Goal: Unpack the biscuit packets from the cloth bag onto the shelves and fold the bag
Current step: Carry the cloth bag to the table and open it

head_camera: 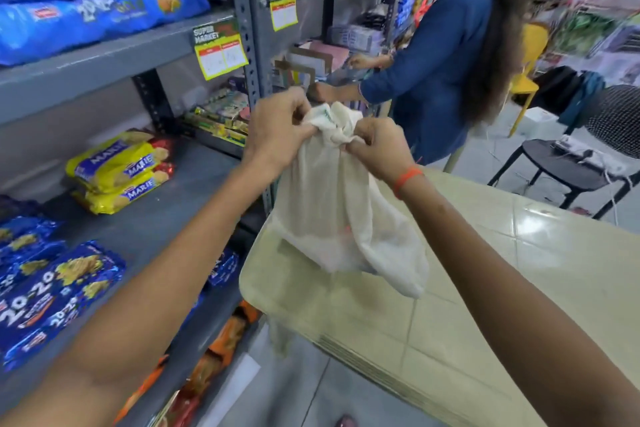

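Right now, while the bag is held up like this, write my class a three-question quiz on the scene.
1. True or false: the left hand and the right hand both grip the cloth bag at its gathered top.
2. The yellow Marie packets lie on: A the table; B a shelf; C a chair.
3. Which wrist wears the orange band?
Key: 1 true; 2 B; 3 the right.

The bag (332, 218) hangs over the left end of the counter (519, 270). Left of it stand shelves (145, 229) with packets (117, 170) on them. Behind the bag stands a person (433, 62), with a chair (571, 163) to the right.
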The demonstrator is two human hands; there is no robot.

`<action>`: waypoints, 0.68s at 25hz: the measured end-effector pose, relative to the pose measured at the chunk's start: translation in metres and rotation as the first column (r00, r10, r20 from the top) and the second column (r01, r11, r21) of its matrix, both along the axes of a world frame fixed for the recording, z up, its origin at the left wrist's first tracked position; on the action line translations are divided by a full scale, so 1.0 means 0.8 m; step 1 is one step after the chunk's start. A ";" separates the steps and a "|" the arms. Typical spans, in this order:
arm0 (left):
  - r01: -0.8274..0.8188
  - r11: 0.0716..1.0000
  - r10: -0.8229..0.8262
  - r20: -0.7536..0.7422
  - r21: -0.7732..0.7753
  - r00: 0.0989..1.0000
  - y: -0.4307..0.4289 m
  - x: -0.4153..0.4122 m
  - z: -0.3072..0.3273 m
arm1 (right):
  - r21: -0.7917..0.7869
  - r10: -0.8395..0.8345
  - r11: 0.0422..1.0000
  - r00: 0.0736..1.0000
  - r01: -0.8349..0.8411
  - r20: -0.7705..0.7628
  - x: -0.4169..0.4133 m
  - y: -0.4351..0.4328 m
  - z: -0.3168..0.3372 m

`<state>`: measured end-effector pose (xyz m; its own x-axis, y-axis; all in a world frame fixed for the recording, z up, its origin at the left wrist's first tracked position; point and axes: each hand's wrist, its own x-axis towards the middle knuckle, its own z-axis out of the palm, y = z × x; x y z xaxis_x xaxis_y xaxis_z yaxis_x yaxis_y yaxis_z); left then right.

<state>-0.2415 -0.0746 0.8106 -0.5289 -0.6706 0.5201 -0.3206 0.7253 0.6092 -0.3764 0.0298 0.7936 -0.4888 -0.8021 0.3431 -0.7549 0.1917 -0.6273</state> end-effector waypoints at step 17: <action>0.068 0.997 -0.077 0.531 0.036 0.844 0.000 -0.019 -0.313 | 0.431 0.208 0.892 0.970 -0.136 -0.125 -0.063 0.009 -0.249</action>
